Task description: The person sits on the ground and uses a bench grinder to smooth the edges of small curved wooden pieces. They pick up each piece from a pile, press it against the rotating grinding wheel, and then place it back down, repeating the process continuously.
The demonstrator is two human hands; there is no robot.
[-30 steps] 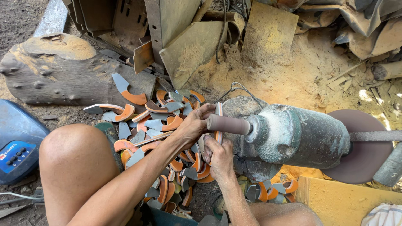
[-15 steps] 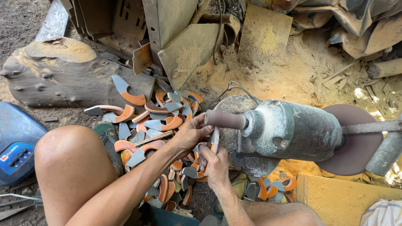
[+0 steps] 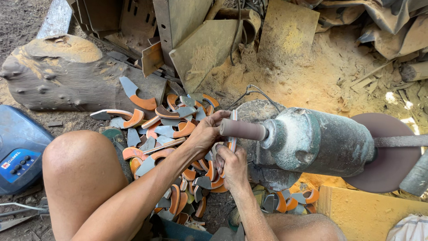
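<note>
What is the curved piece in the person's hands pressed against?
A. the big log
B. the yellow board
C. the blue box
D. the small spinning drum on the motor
D: both hands hold the curved piece against the small drum on the motor's end.

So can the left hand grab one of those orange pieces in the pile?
Probably yes. The left hand sits right above the pile of orange pieces with nothing between, but it holds a curved piece against the drum.

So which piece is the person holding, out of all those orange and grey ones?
Find the big dusty grey motor lying on its side. A pinkish sanding drum sticks out of its left end. The curved piece pressed against that drum, gripped by the left hand above and the right hand below, is the only one off the pile.
</note>
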